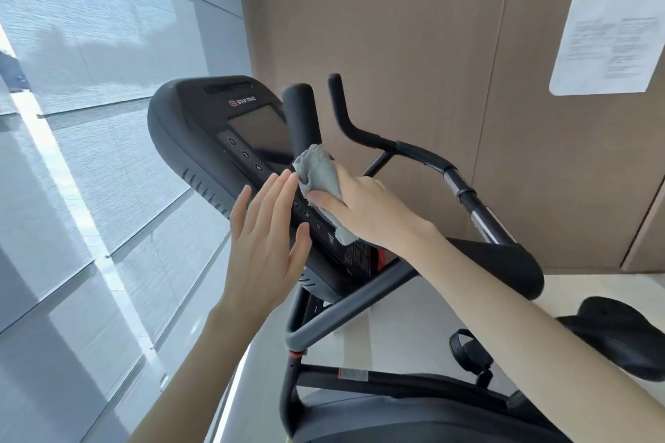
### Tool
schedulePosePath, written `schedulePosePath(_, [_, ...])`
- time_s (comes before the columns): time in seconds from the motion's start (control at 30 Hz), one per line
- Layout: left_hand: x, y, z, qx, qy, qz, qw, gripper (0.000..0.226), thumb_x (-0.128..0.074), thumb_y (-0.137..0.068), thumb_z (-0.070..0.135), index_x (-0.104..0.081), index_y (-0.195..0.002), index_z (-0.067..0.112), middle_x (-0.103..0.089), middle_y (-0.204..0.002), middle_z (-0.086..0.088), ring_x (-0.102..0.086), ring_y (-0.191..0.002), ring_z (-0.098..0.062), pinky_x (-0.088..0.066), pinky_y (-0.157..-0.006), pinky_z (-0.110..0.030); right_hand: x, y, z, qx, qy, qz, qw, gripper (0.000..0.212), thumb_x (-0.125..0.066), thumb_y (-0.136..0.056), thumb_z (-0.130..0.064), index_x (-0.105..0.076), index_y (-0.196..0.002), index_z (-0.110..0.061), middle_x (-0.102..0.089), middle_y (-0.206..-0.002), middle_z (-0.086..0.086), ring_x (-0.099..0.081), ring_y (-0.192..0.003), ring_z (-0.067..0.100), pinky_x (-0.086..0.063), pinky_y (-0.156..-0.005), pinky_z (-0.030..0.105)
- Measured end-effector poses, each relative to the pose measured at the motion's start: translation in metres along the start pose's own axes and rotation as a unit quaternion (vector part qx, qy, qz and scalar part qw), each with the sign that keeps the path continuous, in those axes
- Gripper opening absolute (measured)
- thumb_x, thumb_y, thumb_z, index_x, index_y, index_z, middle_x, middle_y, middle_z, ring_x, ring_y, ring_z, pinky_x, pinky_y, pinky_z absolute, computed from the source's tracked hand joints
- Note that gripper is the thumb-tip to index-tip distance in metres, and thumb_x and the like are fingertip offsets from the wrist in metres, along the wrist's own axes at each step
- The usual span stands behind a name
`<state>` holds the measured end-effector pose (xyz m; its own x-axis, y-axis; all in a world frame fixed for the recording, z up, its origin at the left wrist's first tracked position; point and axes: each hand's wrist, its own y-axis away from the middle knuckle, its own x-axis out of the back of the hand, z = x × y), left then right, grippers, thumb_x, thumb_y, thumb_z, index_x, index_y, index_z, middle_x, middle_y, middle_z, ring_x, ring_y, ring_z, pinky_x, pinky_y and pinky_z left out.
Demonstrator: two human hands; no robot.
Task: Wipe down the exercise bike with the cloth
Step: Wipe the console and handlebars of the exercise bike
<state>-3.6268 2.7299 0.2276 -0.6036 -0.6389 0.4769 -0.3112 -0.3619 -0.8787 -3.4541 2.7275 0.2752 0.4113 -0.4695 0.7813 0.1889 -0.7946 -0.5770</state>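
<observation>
By the big window (90,119), the left hand (266,237) is flat with fingers spread, touching the exercise bike (223,133) screen panel. Next, the right hand (363,209) squeezes the grey cloth (318,173) around a black handlebar (300,119). Farther right, a paper (608,39) hangs on the brown wall (414,29).

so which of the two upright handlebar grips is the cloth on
The thicker, nearer grip, the one in front of the console screen. The right hand wraps the grey cloth around its base. The thinner grip behind stands untouched.
</observation>
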Motion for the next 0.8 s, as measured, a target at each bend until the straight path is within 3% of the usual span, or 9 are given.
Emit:
schedulePosePath(0.17, [-0.014, 0.006, 0.023, -0.003, 0.017, -0.013, 1.0, 0.05, -0.04, -0.093, 0.02, -0.035, -0.141, 0.005, -0.043, -0.145, -0.011, -0.033, -0.138, -0.024, -0.019, -0.115, -0.047, 0.013, 0.026, 0.017, 0.061, 0.11, -0.05, 0.991, 0.054, -0.043, -0.09, -0.059, -0.046, -0.12, -0.014, -0.065, -0.104, 0.005, -0.063, -0.091, 0.03, -0.046, -0.066, 0.036])
schedulePosePath(0.3, [-0.025, 0.013, 0.044, 0.008, 0.015, -0.043, 0.999, 0.053, -0.039, -0.091, 0.02, -0.037, -0.142, 0.005, -0.042, -0.146, -0.009, -0.031, -0.14, -0.022, -0.015, -0.117, -0.045, 0.014, 0.052, 0.038, 0.11, 0.221, -0.029, 0.969, 0.071, -0.038, -0.09, -0.06, -0.029, -0.142, -0.012, -0.059, -0.116, 0.01, -0.062, -0.1, 0.028, -0.05, -0.075, 0.038])
schedulePosePath(0.37, [-0.028, 0.018, 0.054, 0.018, 0.007, -0.058, 0.998, 0.053, -0.038, -0.091, 0.02, -0.037, -0.142, 0.005, -0.042, -0.146, -0.009, -0.03, -0.14, -0.022, -0.014, -0.117, -0.045, 0.016, 0.066, 0.045, 0.123, 0.231, -0.024, 0.965, 0.068, -0.04, -0.093, -0.052, -0.025, -0.145, -0.011, -0.058, -0.119, 0.013, -0.061, -0.103, 0.028, -0.049, -0.079, 0.037])
schedulePosePath(0.43, [-0.03, 0.021, 0.062, 0.032, -0.003, -0.067, 0.997, 0.053, -0.036, -0.092, 0.02, -0.037, -0.143, 0.005, -0.042, -0.146, -0.009, -0.03, -0.14, -0.021, -0.012, -0.118, -0.044, 0.027, 0.073, 0.05, 0.112, 0.151, -0.032, 0.982, 0.06, -0.046, -0.095, -0.041, -0.03, -0.144, -0.011, -0.057, -0.124, 0.012, -0.058, -0.108, 0.029, -0.048, -0.084, 0.038])
schedulePosePath(0.5, [-0.03, 0.025, 0.067, 0.043, -0.02, -0.068, 0.996, 0.053, -0.036, -0.092, 0.02, -0.037, -0.143, 0.005, -0.041, -0.146, -0.009, -0.031, -0.14, -0.022, -0.012, -0.118, -0.045, 0.047, 0.076, 0.057, 0.069, -0.02, -0.009, 0.997, 0.052, -0.051, -0.094, -0.033, -0.038, -0.141, -0.016, -0.056, -0.129, 0.006, -0.055, -0.114, 0.025, -0.046, -0.091, 0.036])
schedulePosePath(0.57, [-0.031, 0.028, 0.072, 0.052, -0.036, -0.067, 0.996, 0.052, -0.036, -0.093, 0.021, -0.038, -0.142, 0.005, -0.042, -0.146, -0.009, -0.031, -0.139, -0.022, -0.012, -0.118, -0.045, 0.073, 0.076, 0.072, 0.022, -0.126, 0.038, 0.991, 0.044, -0.05, -0.093, -0.04, -0.045, -0.135, -0.026, -0.06, -0.124, -0.004, -0.056, -0.111, 0.013, -0.045, -0.092, 0.029])
schedulePosePath(0.63, [-0.034, 0.03, 0.082, 0.044, -0.055, -0.075, 0.995, 0.051, -0.035, -0.094, 0.022, -0.039, -0.142, 0.005, -0.041, -0.147, -0.009, -0.031, -0.139, -0.022, -0.012, -0.118, -0.043, 0.098, 0.077, 0.088, -0.028, -0.171, 0.041, 0.984, 0.037, -0.047, -0.092, -0.05, -0.048, -0.127, -0.037, -0.064, -0.107, -0.018, -0.059, -0.097, -0.001, -0.044, -0.081, 0.021])
schedulePosePath(0.7, [-0.039, 0.031, 0.092, 0.033, -0.071, -0.086, 0.993, 0.05, -0.035, -0.095, 0.023, -0.04, -0.142, 0.006, -0.04, -0.148, -0.01, -0.031, -0.139, -0.023, -0.012, -0.118, -0.043, 0.105, 0.083, 0.098, -0.065, -0.185, -0.023, 0.98, 0.033, -0.047, -0.093, -0.051, -0.05, -0.123, -0.039, -0.061, -0.1, -0.024, -0.058, -0.091, -0.005, -0.04, -0.076, 0.02])
schedulePosePath(0.8, [-0.044, 0.03, 0.099, 0.049, -0.077, -0.088, 0.992, 0.051, -0.035, -0.094, 0.021, -0.039, -0.143, 0.007, -0.038, -0.149, -0.009, -0.028, -0.141, -0.023, -0.007, -0.118, -0.041, 0.079, 0.098, 0.094, -0.056, -0.119, -0.147, 0.98, 0.045, -0.041, -0.093, -0.053, -0.045, -0.133, -0.033, -0.056, -0.118, -0.017, -0.053, -0.112, 0.009, -0.038, -0.089, 0.028])
